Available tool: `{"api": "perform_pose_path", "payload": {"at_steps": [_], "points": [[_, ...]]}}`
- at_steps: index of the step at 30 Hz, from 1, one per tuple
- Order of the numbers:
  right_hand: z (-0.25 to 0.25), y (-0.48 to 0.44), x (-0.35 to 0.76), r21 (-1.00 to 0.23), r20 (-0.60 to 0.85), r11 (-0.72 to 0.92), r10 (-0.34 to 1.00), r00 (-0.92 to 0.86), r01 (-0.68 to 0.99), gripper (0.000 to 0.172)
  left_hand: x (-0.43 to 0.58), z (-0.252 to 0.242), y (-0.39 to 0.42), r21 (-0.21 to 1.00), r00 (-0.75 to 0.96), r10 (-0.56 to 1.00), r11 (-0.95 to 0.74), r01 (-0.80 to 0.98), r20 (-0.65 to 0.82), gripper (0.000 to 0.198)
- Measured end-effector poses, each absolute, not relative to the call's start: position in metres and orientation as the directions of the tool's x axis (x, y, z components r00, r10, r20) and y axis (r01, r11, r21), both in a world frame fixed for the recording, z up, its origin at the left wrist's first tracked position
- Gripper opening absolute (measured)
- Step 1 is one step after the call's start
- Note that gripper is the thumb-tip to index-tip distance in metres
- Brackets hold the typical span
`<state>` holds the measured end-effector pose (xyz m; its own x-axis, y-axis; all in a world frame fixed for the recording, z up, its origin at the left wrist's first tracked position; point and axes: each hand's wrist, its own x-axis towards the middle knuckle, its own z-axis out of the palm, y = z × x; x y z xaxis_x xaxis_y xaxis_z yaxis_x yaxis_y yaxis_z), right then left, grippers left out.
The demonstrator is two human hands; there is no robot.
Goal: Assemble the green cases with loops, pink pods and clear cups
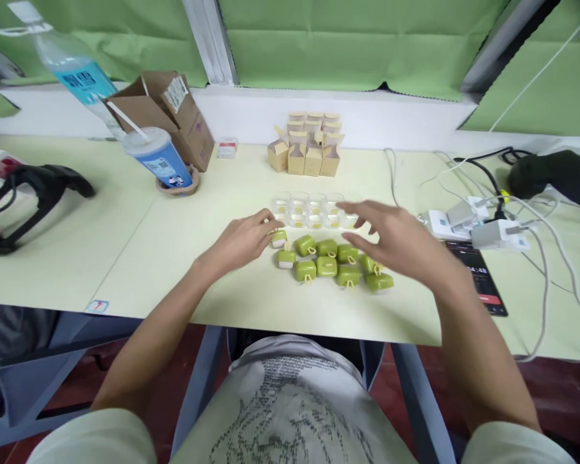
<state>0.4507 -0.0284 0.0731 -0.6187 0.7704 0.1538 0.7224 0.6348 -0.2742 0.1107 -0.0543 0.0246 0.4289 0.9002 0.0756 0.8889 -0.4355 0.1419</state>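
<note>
My left hand (244,241) is closed at the left end of a group of small glossy green cases. Its fingertips are at a green-and-white case (279,240) with a short loop strap. Several more green cases (327,267) lie in two loose rows, most with pale yellow-green loops. My right hand (391,235) hovers above the right end of the group, thumb and fingers apart, holding nothing. Just beyond the cases lies a clear plastic tray (316,209) with round cups, with a yellow spot showing in each; my right fingers partly cover its right end.
Small open cardboard boxes (313,160) stand by the wall. To the left are a blue cup (162,164) with a straw, a brown carton (188,122) and a tilted water bottle (72,71). White chargers (497,233), cables and a phone (483,283) lie on the right.
</note>
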Motion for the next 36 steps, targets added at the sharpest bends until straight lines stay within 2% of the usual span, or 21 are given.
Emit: {"api": "perform_pose_path", "payload": {"at_steps": [2, 4, 7, 8, 9, 13, 15, 18, 20, 22, 26, 28, 31, 36], "points": [[0.054, -0.065, 0.464, -0.251, 0.238, 0.649, 0.761, -0.604, 0.719, 0.049, 0.109, 0.002, -0.084, 0.115, 0.4, 0.902, -0.42, 0.9, 0.164, 0.046], [0.025, -0.089, 0.486, -0.215, 0.298, 0.609, 0.785, -0.543, 0.763, 0.056, 0.111, -0.016, -0.105, 0.161, 0.402, 0.88, -0.448, 0.879, 0.252, 0.045], [-0.025, -0.101, 0.514, -0.322, 0.201, 0.541, 0.841, -0.503, 0.777, 0.109, 0.123, -0.032, -0.119, 0.216, 0.446, 0.846, -0.513, 0.831, 0.291, 0.057], [-0.039, -0.101, 0.519, -0.384, 0.15, 0.521, 0.85, -0.506, 0.762, 0.119, 0.13, -0.035, -0.119, 0.226, 0.464, 0.84, -0.528, 0.819, 0.281, 0.063], [-0.051, -0.099, 0.521, -0.435, 0.12, 0.499, 0.857, -0.501, 0.75, 0.121, 0.136, -0.038, -0.118, 0.234, 0.477, 0.837, -0.537, 0.81, 0.269, 0.065], [-0.076, -0.09, 0.511, -0.533, 0.157, 0.461, 0.878, -0.452, 0.71, 0.095, 0.154, -0.044, -0.113, 0.241, 0.501, 0.829, -0.554, 0.797, 0.25, 0.056], [-0.073, -0.09, 0.507, -0.524, 0.176, 0.471, 0.875, -0.451, 0.709, 0.103, 0.15, -0.042, -0.113, 0.245, 0.508, 0.817, -0.569, 0.785, 0.273, 0.059], [-0.046, -0.092, 0.509, -0.438, 0.181, 0.518, 0.852, -0.492, 0.735, 0.123, 0.131, -0.029, -0.113, 0.274, 0.44, 0.848, -0.517, 0.811, 0.296, 0.059], [-0.016, -0.091, 0.507, -0.382, 0.267, 0.528, 0.849, -0.456, 0.759, 0.111, 0.118, -0.017, -0.11, 0.293, 0.351, 0.894, -0.427, 0.855, 0.278, 0.052], [0.014, -0.09, 0.496, -0.372, 0.389, 0.515, 0.842, -0.374, 0.773, 0.087, 0.114, -0.009, -0.105, 0.278, 0.317, 0.926, -0.366, 0.888, 0.206, 0.054], [0.055, -0.097, 0.459, -0.475, 0.481, 0.585, 0.798, -0.363, 0.657, 0.059, 0.129, -0.005, -0.097, 0.145, 0.336, 0.941, -0.339, 0.929, 0.044, 0.062], [0.059, -0.105, 0.443, -0.517, 0.501, 0.626, 0.774, -0.387, 0.584, 0.051, 0.138, -0.007, -0.095, 0.069, 0.312, 0.95, -0.312, 0.948, 0.007, 0.063], [0.051, -0.118, 0.432, -0.555, 0.534, 0.667, 0.744, -0.402, 0.498, 0.037, 0.14, -0.008, -0.095, -0.017, 0.262, 0.965, -0.262, 0.965, 0.0, 0.054], [0.03, -0.117, 0.423, -0.612, 0.539, 0.667, 0.745, -0.393, 0.426, 0.02, 0.121, 0.001, -0.099, -0.033, 0.248, 0.961, -0.246, 0.969, 0.121, 0.031]]}}
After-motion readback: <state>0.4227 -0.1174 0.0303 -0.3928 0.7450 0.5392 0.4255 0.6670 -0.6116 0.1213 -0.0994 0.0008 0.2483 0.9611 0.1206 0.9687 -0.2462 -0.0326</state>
